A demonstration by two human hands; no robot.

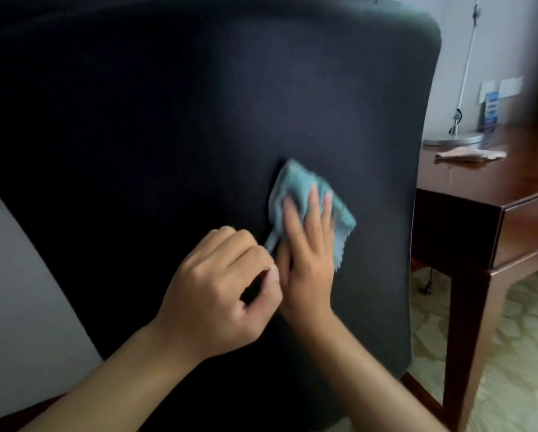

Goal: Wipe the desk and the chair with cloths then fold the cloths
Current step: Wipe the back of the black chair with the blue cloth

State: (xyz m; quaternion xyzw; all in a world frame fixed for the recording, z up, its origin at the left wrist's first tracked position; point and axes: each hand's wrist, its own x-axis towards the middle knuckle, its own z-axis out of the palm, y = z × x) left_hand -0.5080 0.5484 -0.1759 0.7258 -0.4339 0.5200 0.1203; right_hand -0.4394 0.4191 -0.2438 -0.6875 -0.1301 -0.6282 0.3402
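Now the blue cloth [311, 198] lies against the dark chair back [199, 120], pressed flat by the straight fingers of the right hand [308, 254] while the left hand [221, 294] pinches its lower corner, so the chair-wiping step seems underway and next calls for sweeping onward.

Dim, soft light from the right; both hands motion-blurred (edges vignetted and bowed).
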